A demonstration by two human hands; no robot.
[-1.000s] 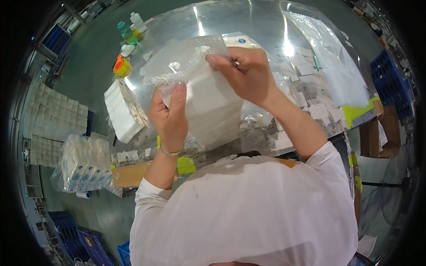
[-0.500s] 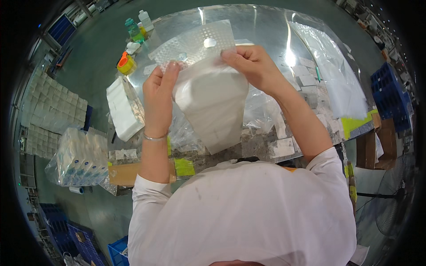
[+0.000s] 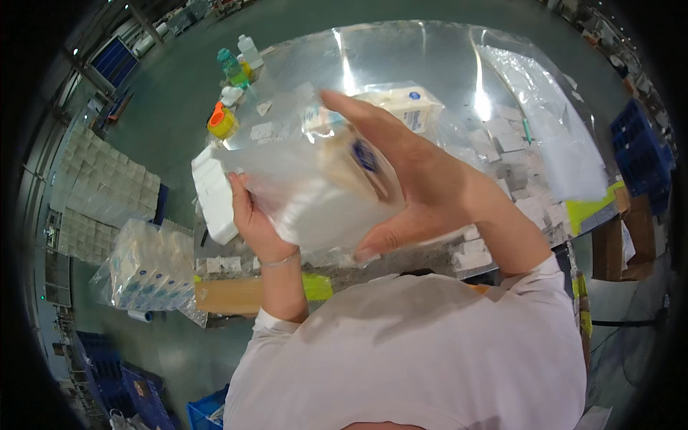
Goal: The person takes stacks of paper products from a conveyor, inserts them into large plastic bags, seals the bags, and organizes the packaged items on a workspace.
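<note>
A white pack (image 3: 344, 208), blue-marked and covered in translucent plastic, is held tilted above the tabletop (image 3: 398, 54). Its left end is supported by the left hand (image 3: 265, 233), the visible fingers clamped on it, the rest hidden. Its right end is flanked by the right hand (image 3: 423, 179), blurred, with thumb and fingers spread wide apart. Just beyond, a second pack (image 3: 419, 111) is laid on the shiny metal surface, which is strewn with paper scraps (image 3: 512, 161) toward the right. Plastic sheets (image 3: 555, 136) are spread along the right side; a yellow-and-orange tape dispenser (image 3: 223, 125) and a teal bottle (image 3: 231, 68) are placed at the left. On the green-grey floor (image 3: 179, 344), bagged packs (image 3: 147, 269), a cardboard box (image 3: 609, 251) and blue crates (image 3: 634, 147) can be seen.
</note>
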